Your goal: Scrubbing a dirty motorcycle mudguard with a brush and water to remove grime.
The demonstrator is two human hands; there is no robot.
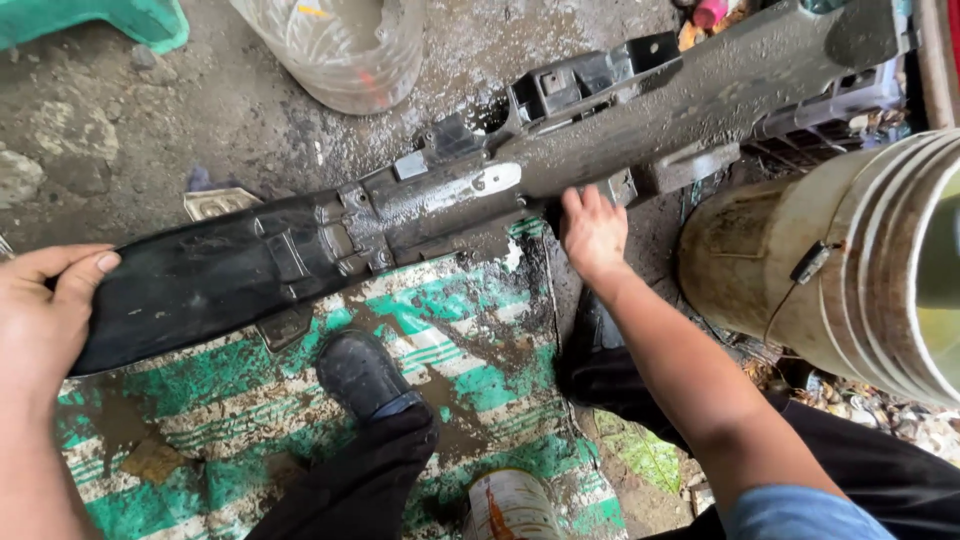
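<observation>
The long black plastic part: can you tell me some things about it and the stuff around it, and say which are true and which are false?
1. Both hands touch the long black plastic part. True: left hand grips its end, right hand is under its middle.
2. The part is clean and dry. False: it is wet and muddy.
3. A black shoe stands on a green-and-white striped mat. True.
4. The dirty bucket stands upright. False: it lies tilted.
</observation>
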